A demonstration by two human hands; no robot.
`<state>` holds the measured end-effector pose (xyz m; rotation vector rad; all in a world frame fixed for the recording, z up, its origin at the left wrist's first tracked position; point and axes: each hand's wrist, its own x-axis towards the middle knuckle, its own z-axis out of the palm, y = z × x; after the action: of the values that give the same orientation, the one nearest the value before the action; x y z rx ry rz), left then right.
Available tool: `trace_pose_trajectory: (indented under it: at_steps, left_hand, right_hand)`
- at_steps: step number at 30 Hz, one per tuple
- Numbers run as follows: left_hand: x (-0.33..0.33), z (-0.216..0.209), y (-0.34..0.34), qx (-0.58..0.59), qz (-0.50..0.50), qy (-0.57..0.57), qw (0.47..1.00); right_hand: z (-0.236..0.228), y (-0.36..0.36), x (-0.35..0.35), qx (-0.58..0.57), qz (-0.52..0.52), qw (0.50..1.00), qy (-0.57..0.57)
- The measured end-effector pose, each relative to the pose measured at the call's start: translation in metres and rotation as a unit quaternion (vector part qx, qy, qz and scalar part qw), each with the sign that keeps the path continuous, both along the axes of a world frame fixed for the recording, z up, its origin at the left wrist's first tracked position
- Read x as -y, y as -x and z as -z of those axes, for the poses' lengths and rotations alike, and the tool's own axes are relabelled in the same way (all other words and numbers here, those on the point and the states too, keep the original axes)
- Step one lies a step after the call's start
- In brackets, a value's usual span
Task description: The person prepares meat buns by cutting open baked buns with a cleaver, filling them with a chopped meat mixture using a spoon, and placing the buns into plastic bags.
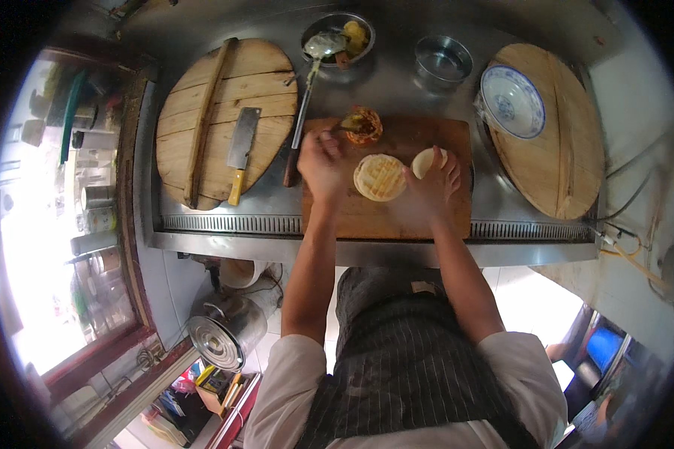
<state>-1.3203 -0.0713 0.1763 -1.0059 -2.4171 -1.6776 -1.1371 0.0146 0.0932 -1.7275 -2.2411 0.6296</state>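
On the wooden cutting board (396, 223), a round flatbread (380, 178) with browned grid marks lies in the middle. A second, paler flatbread (422, 162) is to its right. Over this second bread my right hand (436, 191) rests with fingers spread, its thumb close to the edge of the first. A jar of red chili sauce (367, 135) stands at the board's far edge, a spoon (349, 126) leaning out of it to the left. My left hand (322, 166), a little blurred, is closed at the spoon's handle end.
Left of the board lie a long ladle (304, 105) and a cleaver (242, 146) on a round wooden lid (180, 142). At the back are a metal bowl of food (371, 39) and a metal basin (443, 60). Right, a patterned bowl (512, 102) sits on another wooden lid (577, 150).
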Motion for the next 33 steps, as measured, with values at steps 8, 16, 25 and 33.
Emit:
trace_pose_trajectory:
  at_steps: [8, 16, 25, 33]
  left_hand:
    - [-0.018, 0.015, 0.019, 0.124, 0.119, 0.075, 0.982]
    - [0.070, 0.084, 0.038, 0.178, 0.108, 0.132, 0.969]
    - [0.144, 0.063, -0.012, 0.247, 0.064, 0.088, 0.963]
    - [0.099, 0.040, -0.082, 0.158, 0.472, 0.103, 0.861]
  right_hand:
    - [-0.007, 0.101, -0.024, -0.199, -0.166, 0.955, -0.144]
    - [0.000, 0.118, -0.027, -0.224, -0.170, 0.951, -0.130]
    - [-0.066, 0.074, -0.008, -0.279, -0.105, 0.937, -0.183]
    - [-0.181, -0.098, 0.080, -0.306, 0.086, 0.930, -0.182]
